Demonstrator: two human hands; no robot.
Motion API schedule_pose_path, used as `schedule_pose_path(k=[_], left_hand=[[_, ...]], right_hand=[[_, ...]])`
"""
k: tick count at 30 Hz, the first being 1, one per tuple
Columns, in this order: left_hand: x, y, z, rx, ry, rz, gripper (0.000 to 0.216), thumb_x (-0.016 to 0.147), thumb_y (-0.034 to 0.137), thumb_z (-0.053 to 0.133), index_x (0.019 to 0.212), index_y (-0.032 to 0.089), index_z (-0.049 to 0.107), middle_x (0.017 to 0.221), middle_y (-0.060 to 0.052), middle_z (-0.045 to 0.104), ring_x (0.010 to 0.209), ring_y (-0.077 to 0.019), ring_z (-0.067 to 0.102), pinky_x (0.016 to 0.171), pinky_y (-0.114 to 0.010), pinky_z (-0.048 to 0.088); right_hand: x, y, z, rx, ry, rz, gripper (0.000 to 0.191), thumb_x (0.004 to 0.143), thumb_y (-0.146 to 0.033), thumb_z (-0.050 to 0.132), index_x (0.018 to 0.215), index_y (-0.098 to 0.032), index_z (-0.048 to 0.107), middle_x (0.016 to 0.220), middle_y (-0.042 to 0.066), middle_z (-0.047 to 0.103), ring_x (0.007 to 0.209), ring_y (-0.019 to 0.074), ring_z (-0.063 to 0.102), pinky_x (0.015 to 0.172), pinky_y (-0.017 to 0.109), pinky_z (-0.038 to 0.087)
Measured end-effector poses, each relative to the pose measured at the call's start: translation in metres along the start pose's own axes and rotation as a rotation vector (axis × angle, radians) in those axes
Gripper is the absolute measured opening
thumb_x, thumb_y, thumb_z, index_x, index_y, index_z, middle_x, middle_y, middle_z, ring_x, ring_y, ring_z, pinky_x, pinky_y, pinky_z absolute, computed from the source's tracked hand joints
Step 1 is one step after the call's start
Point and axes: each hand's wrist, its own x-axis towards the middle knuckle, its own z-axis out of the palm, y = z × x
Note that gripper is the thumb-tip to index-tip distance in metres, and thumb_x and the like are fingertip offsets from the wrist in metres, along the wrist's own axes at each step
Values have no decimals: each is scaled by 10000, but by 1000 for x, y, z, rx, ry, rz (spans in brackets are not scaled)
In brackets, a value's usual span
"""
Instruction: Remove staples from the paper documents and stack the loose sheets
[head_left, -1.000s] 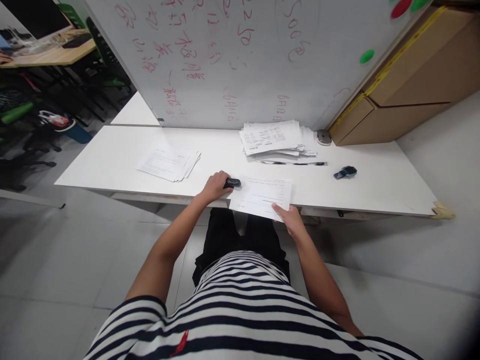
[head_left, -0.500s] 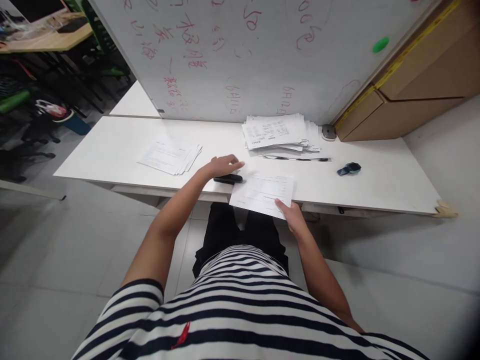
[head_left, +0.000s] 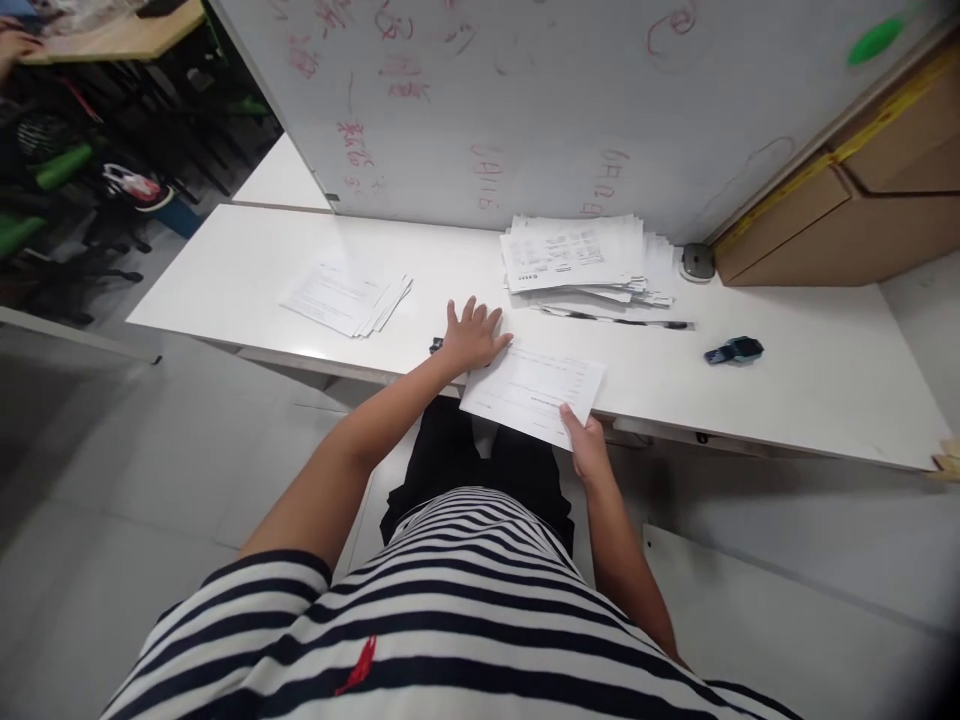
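Observation:
My left hand [head_left: 474, 337] lies palm down with its fingers spread, over the black stapler [head_left: 436, 345] near the desk's front edge. Only the stapler's back end shows past the wrist; whether the palm presses on it I cannot tell. Beside that hand lies a printed sheet of paper [head_left: 529, 385], partly over the desk edge, its left corner reaching the stapler. My right hand [head_left: 587, 440] pinches the near right corner of the paper, thumb on top. Whether it is one sheet or a few is not clear.
On the white desk [head_left: 225, 290] lie a small paper stack [head_left: 337, 295] at left and a taller, untidy stack [head_left: 570, 255] at the back. A dark strip [head_left: 622, 320], a wristwatch [head_left: 735, 350] and cardboard boxes [head_left: 795, 235] are to the right. A whiteboard [head_left: 540, 110] stands behind.
My left hand has come down from beside the stapler to over it, its fingers spreading. The right hand still holds the paper. The view has shifted slightly.

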Motion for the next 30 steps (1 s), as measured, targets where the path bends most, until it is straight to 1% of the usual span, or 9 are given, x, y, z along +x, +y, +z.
schedule_pose_path(k=[5,8,11,13,15,19,21,26,30], left_hand=[[0,-5,-9,-87,-18,-38,705,878,655,306,1439,227,315,1508,-112,342,1436,-355,144,1113,-599,143],[-8,-3,-18,-156,158,-57,589,906,599,318,1369,243,399,1454,-82,426,1429,-317,184,1119,-551,176],[-24,-4,-25,-166,414,-104,427,963,463,267,1270,258,482,1371,-58,513,1402,-257,261,1138,-540,114],[-36,-10,-26,-122,485,-81,379,972,404,271,1211,257,526,1310,-55,563,1368,-243,319,1142,-544,68],[-47,-22,-24,-63,420,39,334,956,405,339,1147,257,569,1232,-51,612,1310,-242,396,1143,-530,74],[-56,-48,-11,-6,171,213,327,877,482,496,1069,244,612,1095,-70,654,1104,-243,545,1032,-431,310],[-55,-55,-4,5,170,154,349,875,511,494,1048,233,615,1052,-88,659,1044,-252,563,939,-399,365],[-47,-56,3,38,322,-123,425,906,564,399,1058,217,592,1014,-119,646,1000,-281,558,869,-402,359],[-45,-57,4,48,368,-191,439,923,537,371,1174,216,534,1094,-135,616,1051,-292,536,891,-405,342]], right_hand=[[-5,-2,1,-5,-33,-28,511,718,-536,714,1063,-161,699,1132,95,701,1076,280,645,983,452,487],[-10,-5,3,-46,-1,-57,530,726,-550,695,1075,-151,696,1119,100,706,1053,280,654,971,455,487],[-15,-9,3,-127,18,-101,535,736,-563,675,1065,-142,701,1109,110,709,1039,284,657,959,456,486],[-17,-14,2,-169,14,-147,523,744,-559,668,1067,-149,703,1122,109,704,1052,284,650,963,454,478],[-17,-20,-2,-194,31,-195,509,743,-552,670,1067,-162,704,1125,101,704,1067,283,643,979,452,463],[-12,-41,-16,-238,102,-276,488,744,-547,662,1047,-166,707,1091,89,718,1062,281,638,994,447,444],[-10,-54,-23,-266,138,-310,470,760,-540,646,1038,-166,707,1083,89,719,1050,279,637,981,438,451],[-14,-76,-25,-228,266,-438,428,804,-513,608,1056,-178,691,1099,83,708,1082,258,614,988,411,442],[-15,-72,-13,-100,218,-450,448,794,-500,621,1091,-169,673,1112,84,700,1116,243,593,1018,421,425]])
